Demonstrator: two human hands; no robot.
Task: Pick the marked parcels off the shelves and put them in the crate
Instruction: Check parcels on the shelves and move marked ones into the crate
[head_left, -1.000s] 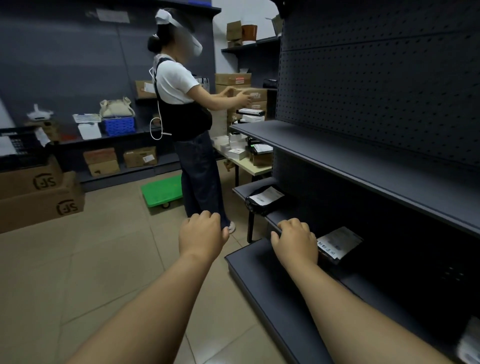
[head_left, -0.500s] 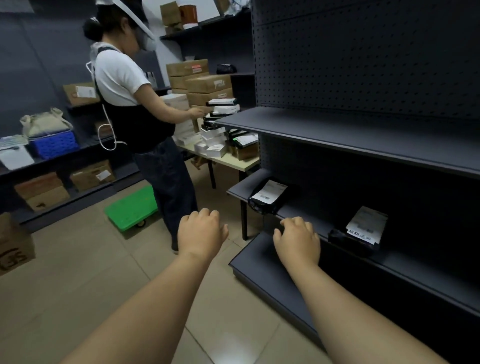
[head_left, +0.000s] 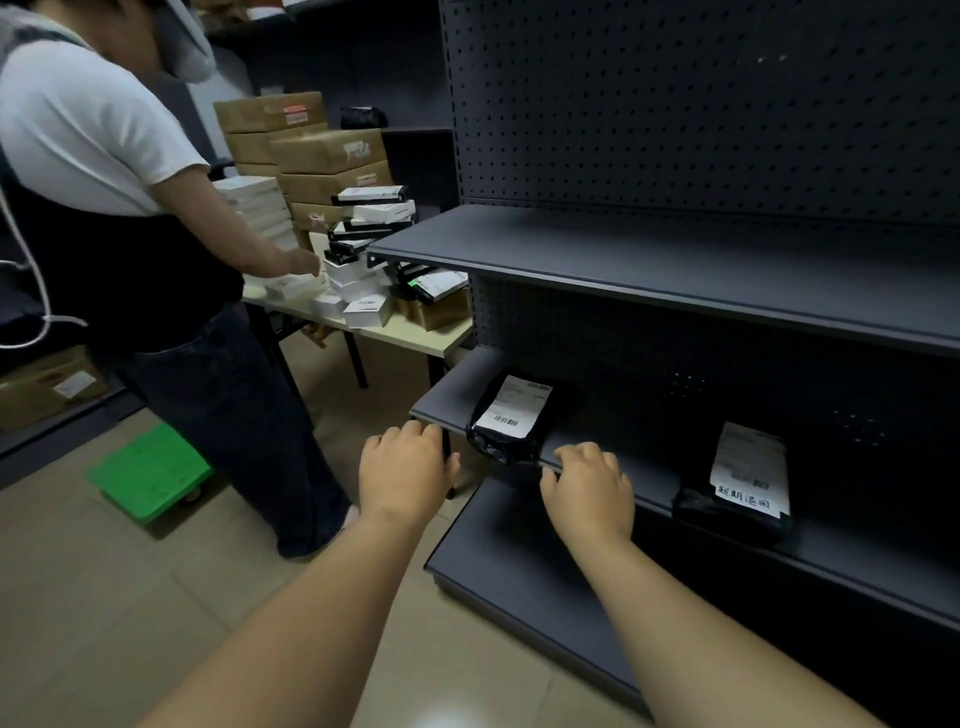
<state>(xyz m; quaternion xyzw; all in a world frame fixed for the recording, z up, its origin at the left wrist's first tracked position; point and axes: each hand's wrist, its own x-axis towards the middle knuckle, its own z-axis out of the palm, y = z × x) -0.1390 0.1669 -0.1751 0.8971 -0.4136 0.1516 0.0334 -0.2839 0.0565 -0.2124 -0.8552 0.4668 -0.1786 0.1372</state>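
Observation:
Two black parcels with white labels lie on the lower dark shelf (head_left: 644, 483). The nearer parcel (head_left: 511, 415) sits at the shelf's left end, overhanging its front edge. The other parcel (head_left: 743, 483), with handwriting on its label, lies further right. My left hand (head_left: 405, 473) hovers just left of the nearer parcel, fingers curled, holding nothing. My right hand (head_left: 589, 491) hovers at the shelf's front edge just right of that parcel, fingers curled, also with nothing in it. No crate is in view.
Another person (head_left: 130, 249) stands at left, handling boxes on a beige table (head_left: 415, 332) stacked with cartons and small white boxes. A green dolly (head_left: 150, 470) sits on the tiled floor. The upper shelf (head_left: 675, 270) and bottom shelf (head_left: 519, 566) hold nothing.
The view has closed in on the shelf and swung right. Both hands have come nearer the left parcel, now on either side of it. The other person has reached down to the table.

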